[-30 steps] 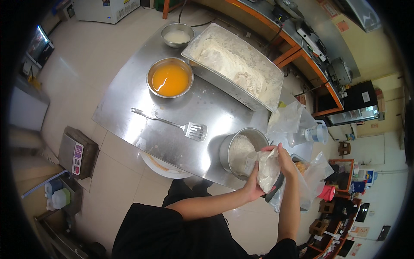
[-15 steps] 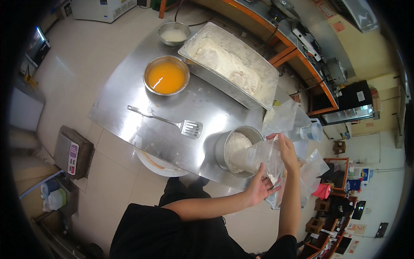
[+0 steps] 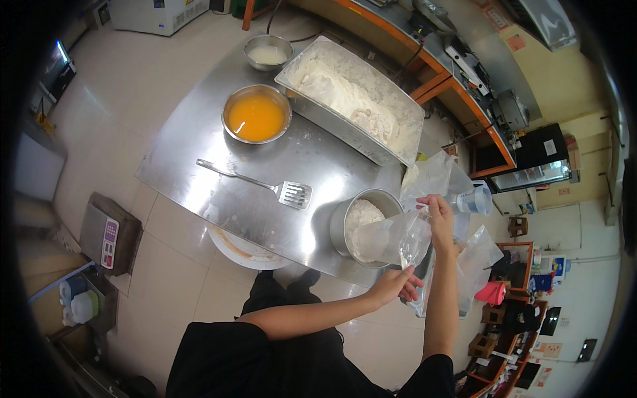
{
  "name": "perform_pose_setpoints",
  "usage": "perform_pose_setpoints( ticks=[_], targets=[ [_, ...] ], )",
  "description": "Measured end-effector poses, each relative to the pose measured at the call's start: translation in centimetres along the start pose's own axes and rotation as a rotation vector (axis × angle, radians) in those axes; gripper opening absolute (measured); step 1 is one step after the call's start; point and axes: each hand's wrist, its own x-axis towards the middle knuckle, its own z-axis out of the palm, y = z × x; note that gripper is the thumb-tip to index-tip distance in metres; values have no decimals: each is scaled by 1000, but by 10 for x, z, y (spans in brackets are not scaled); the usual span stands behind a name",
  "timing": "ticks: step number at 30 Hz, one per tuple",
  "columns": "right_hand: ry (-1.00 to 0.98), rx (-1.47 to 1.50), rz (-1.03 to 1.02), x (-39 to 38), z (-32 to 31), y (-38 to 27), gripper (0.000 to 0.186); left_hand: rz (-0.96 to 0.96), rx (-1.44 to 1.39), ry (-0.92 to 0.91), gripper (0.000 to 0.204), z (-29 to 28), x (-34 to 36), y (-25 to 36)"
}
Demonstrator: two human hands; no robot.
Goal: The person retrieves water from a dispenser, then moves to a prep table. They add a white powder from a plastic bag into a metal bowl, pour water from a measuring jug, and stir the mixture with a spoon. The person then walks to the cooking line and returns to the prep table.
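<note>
Holding a clear plastic bag (image 3: 396,237) between both hands, the person keeps its open-looking end inside a round metal pot (image 3: 338,232) at the near edge of the table (image 3: 182,159), over a heap of pale powder (image 3: 365,213). The right hand (image 3: 438,213) pinches the upper corner of the bag, fingers closed narrow; the left hand (image 3: 395,285) seems to grip the lower corner lightly between thumb and forefinger, its other fingers loosely curled. The step in hand looks like emptying the bag into the pot, and it appears nearly done: the film by the hands is slack and see-through, though how much powder clings within cannot be told. The next move, by that reading, calls for a gentle shake of the raised corners to free any remnant, then a straight lift so that the bag clears the rim without spilling. Farther off, a slotted spatula (image 3: 294,194), a bowl (image 3: 235,96) of orange liquid (image 3: 256,118) and a long metal tub (image 3: 342,128) of flour (image 3: 338,93) lie well apart from the hands, none of them touched.
</note>
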Motion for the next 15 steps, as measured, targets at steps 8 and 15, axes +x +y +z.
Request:
perform_pose_setpoints(
  ticks=[8, 15],
  targets=[
    [256, -883, -9, -43, 1, -31, 33, 148, 235, 80, 53, -4, 0, -2],
    [83, -854, 130, -76, 21, -43, 37, 223, 393, 101, 34, -3, 3, -11]
  ],
)
